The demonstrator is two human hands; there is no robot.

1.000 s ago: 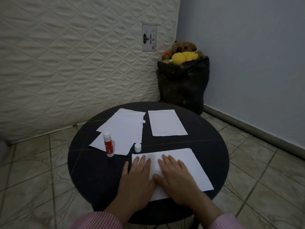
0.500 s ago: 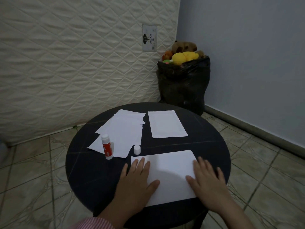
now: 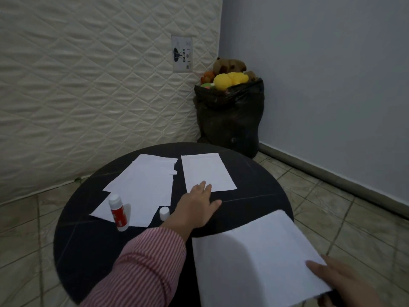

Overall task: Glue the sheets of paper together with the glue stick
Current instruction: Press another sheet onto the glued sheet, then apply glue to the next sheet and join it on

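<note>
Reaching flat-fingered, left hand [image 3: 197, 203] touches far sheet [image 3: 208, 171] at its near edge; right hand [image 3: 345, 282] pinches limp, light glued sheet [image 3: 254, 258] off bench [image 3: 88, 229] edge.

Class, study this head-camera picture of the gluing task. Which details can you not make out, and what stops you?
- Right hand, head view: palm and wrist cut off by the bottom edge; its grip under the near sheet is hidden by the paper.
- Left hand: fingertips blurred, so contact with the far sheet is unclear.
- Glue stick: label too small to read.
</note>
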